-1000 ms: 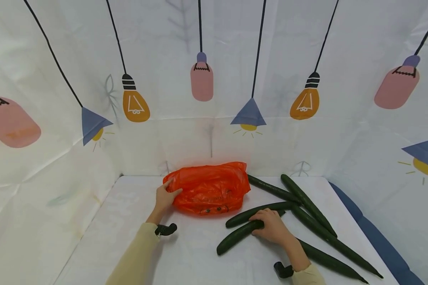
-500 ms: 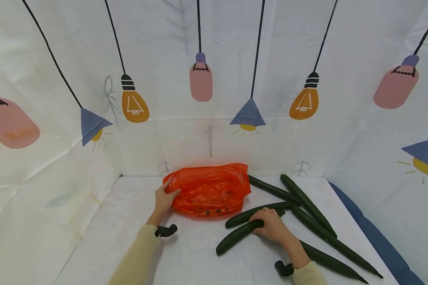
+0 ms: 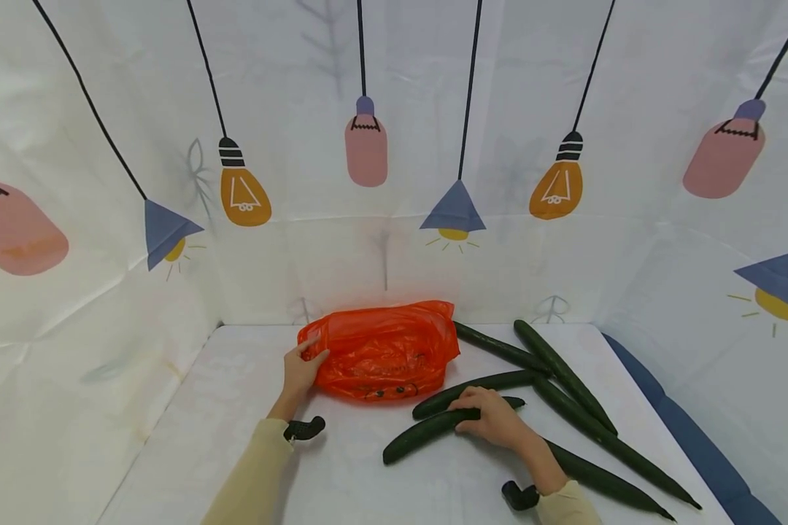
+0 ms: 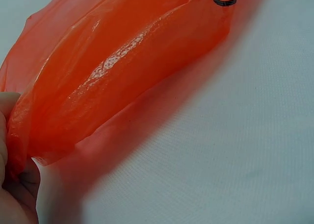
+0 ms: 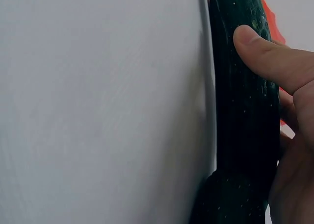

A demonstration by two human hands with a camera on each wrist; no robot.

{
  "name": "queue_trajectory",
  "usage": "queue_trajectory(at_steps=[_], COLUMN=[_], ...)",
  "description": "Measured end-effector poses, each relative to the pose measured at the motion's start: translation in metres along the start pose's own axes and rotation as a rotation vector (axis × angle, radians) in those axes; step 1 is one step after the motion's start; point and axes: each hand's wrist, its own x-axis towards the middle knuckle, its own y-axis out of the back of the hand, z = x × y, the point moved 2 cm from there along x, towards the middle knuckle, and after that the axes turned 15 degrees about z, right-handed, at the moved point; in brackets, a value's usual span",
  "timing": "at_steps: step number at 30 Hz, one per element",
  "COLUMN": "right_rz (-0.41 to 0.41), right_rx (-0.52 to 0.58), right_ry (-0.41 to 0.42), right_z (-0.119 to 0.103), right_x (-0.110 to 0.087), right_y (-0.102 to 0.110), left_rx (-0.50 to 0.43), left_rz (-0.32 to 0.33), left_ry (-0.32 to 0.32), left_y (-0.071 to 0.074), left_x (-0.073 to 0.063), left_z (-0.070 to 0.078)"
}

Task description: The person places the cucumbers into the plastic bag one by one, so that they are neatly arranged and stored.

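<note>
At the back of the white table lies a crumpled, translucent red plastic bag (image 3: 387, 357). My left hand (image 3: 300, 372) pinches its left end between thumb and fingers; the left wrist view shows the thin film (image 4: 127, 62) bunched in that grip. My right hand (image 3: 495, 419) grips a dark green cucumber (image 3: 420, 435) around its middle, in front of the bag's right side. From the right wrist, the thumb (image 5: 262, 57) lies across the held cucumber (image 5: 245, 116), fingers on its far side. Another cucumber (image 3: 462, 390) lies just behind the held one.
Several more long cucumbers (image 3: 568, 372) lie crossing each other on the right of the table (image 3: 361, 474). One cucumber (image 3: 597, 474) passes beside the right wrist. White fabric walls (image 3: 341, 255) with printed lamps enclose the table, and a blue padded edge (image 3: 683, 437) runs along the right.
My right hand has shifted slightly left with the cucumber, whose near end now lies further left and apart from the one behind. The left hand keeps its hold on the bag.
</note>
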Motion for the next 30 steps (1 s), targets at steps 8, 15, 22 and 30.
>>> queue_trajectory(at_steps=[8, 15, 22, 30], right_rz=[0.025, 0.089, 0.094, 0.088], right_rx=[0.007, 0.004, 0.022, 0.066], right_ry=[0.025, 0.067, 0.048, 0.068], right_z=[-0.012, -0.018, -0.02, -0.026], right_x=[0.006, 0.013, 0.026, 0.044], right_y=[-0.004, -0.007, -0.006, -0.003], left_rx=[0.006, 0.0, -0.016, 0.0], left_rz=[0.001, 0.011, 0.009, 0.001], left_ry=[0.011, -0.006, -0.018, -0.008], left_y=[0.0, -0.003, -0.004, -0.007], left_x=[0.0, -0.004, -0.004, -0.005], left_z=[-0.003, -0.001, -0.005, -0.004])
